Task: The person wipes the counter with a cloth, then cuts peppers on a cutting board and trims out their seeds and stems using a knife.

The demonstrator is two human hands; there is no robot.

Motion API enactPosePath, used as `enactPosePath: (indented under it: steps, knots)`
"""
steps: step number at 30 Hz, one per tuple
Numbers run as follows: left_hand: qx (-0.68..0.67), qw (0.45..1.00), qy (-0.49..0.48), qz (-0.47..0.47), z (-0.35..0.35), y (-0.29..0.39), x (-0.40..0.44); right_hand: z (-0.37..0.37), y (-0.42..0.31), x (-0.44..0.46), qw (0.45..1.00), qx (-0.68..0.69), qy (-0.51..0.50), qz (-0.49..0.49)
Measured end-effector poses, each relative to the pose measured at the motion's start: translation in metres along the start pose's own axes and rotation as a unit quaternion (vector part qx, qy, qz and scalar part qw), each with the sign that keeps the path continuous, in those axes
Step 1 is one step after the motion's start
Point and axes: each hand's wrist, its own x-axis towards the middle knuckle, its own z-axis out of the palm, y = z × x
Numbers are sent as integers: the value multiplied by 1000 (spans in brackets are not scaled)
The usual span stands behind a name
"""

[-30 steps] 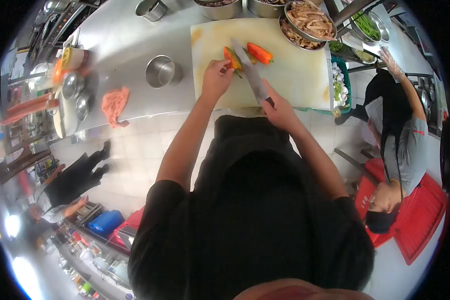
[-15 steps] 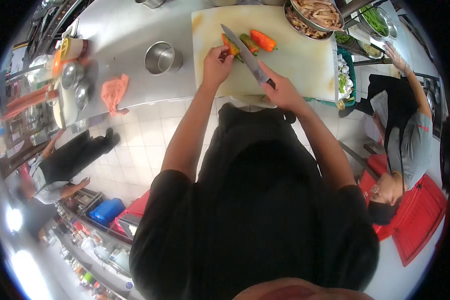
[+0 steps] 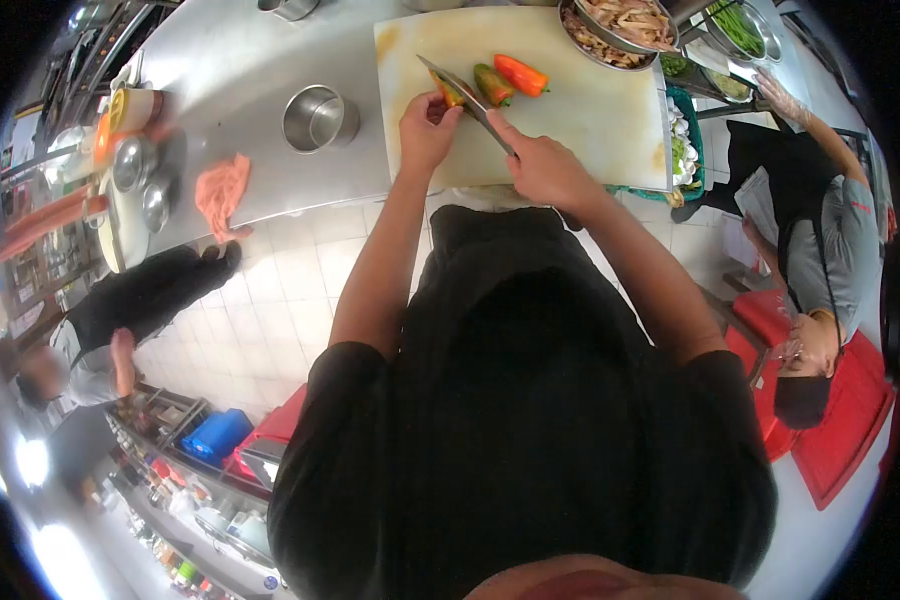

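Note:
My left hand (image 3: 427,130) is closed on a red-and-green pepper (image 3: 447,91) that rests on the white cutting board (image 3: 600,130). My fingertips hold its near end. In my right hand (image 3: 550,168) is the handle of a kitchen knife (image 3: 475,104), with the long blade angled up and left across the pepper's right side. The blade looks nearly edge-on; whether it has cut in I cannot tell. Just right of the blade lies a mostly green pepper (image 3: 493,85), with an orange-red pepper (image 3: 521,75) beyond it. Neither of those is being touched.
A metal cup (image 3: 320,119) and an orange cloth (image 3: 222,193) sit on the steel counter left of the board. Bowls of sliced food (image 3: 625,35) stand at its far right corner. A teal basket (image 3: 697,150) is beside it. One co-worker (image 3: 820,220) is at right, another (image 3: 120,320) at left.
The knife blade has turned from showing its flat side to nearly edge-on, over the pepper's right side. My left hand still holds the pepper. The right co-worker's head has shifted.

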Motion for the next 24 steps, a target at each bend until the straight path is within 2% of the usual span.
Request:
enactPosePath:
  steps: [7,13,14,16,19,23,24]
  knots:
    - [36,997,62,-7,5,0,9,33,3,17,999,-35,14,-17]
    - [13,999,39,30,13,9,-5,4,-2,-4,999,-27,-26,6]
    - [42,999,26,-1,13,10,-6,4,-1,-4,999,-33,-20,1]
    - [13,1000,27,-4,14,10,-9,5,0,-6,999,-45,-9,-10]
    - [5,1000,31,2,11,13,-11,-3,-9,-6,998,-18,-51,17]
    - [47,998,33,27,11,8,-12,25,2,-7,999,-18,-39,12]
    - [29,999,30,9,11,7,-7,36,9,2,999,-21,-36,8]
